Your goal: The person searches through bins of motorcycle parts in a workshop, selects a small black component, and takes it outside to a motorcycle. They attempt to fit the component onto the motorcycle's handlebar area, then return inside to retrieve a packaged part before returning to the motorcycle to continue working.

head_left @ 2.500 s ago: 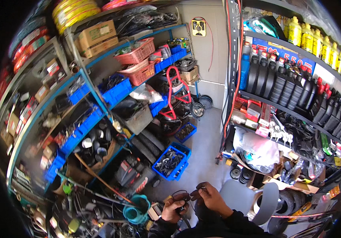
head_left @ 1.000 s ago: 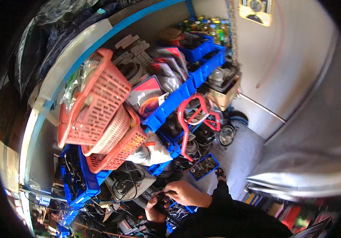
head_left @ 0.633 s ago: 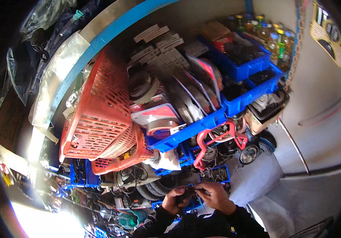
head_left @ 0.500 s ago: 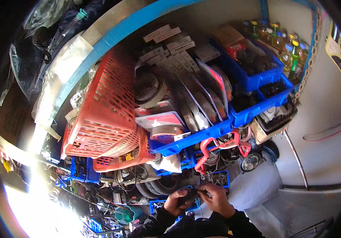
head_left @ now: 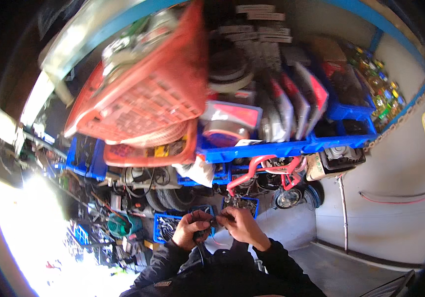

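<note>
Close in front of my body, my two hands meet over a small dark part (head_left: 204,233), too blurred to name its kind. My left hand (head_left: 191,228) is closed round it, the thumb lying across its near side. From the right, the fingertips of my right hand (head_left: 243,226) are pinched together at the end of the same part. The fingers cover most of it. Something thin and dark hangs down below my left hand. Just beyond the hands sits a blue tray (head_left: 164,230) of metal tools or parts.
Overhead shelving carries a red perforated basket (head_left: 143,106) and a blue bin (head_left: 257,152) of packaged parts. Below hang pink-red bent tubes (head_left: 244,173). Tyres (head_left: 175,199) and a green bucket (head_left: 119,225) stand left. A white pole (head_left: 343,213) leans at the right wall.
The view has swung, so the shelf sits higher and the floor items and hands lie further left. Both hands stay together on the dark part; more of my forearms shows.
</note>
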The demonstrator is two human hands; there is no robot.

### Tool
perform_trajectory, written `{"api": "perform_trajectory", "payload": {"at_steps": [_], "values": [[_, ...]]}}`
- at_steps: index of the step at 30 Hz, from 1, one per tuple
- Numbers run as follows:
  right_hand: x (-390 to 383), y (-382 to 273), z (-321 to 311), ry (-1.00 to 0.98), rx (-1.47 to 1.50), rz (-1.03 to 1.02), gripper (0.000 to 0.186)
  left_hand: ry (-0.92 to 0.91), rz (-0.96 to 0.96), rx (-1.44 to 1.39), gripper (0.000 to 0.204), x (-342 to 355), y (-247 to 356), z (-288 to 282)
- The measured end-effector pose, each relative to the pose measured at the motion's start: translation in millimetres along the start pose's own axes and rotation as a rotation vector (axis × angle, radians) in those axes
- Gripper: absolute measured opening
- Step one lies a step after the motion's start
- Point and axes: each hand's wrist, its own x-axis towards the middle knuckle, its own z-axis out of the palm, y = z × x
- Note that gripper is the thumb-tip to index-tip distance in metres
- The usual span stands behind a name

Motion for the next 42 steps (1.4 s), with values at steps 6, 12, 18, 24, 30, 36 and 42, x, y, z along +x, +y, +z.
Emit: {"api": "perform_trajectory", "payload": {"at_steps": [6, 12, 18, 24, 30, 36, 42], "values": [[17.5, -25.0, 81.0, -0.053, -0.166, 0.032, 0.04, 0.046, 0.13, 0.074, 0.032, -61.9, 18.5, -46.0], [36.2, -57.5, 195.4, -0.138, -0.222, -0.022, 0.029, 0.066, 0.283, 0.055, 0.036, -125.4, 42.5, -141.3], [52.3, -69.2, 349.1, -0.261, -0.037, 0.042, 0.016, 0.011, 0.294, -0.017, 0.039, -194.6, 69.6, -296.7], [60.6, -68.0, 493.1, -0.225, 0.054, 0.35, 0.034, -0.053, 0.237, 0.008, 0.041, -260.1, 107.9, -414.6], [74.6, -90.2, 552.0, -0.181, -0.052, 0.047, 0.022, -0.076, 0.21, -0.182, 0.038, -283.0, 125.8, -468.6], [85.2, -89.4, 587.6, -0.084, -0.262, 0.273, 0.041, -0.07, 0.208, -0.038, 0.034, -280.9, 132.2, -499.4], [85.4, -103.0, 583.7, -0.09, -0.031, 0.322, 0.03, -0.112, 0.208, -0.039, 0.033, -268.0, 145.3, -506.3]]}}
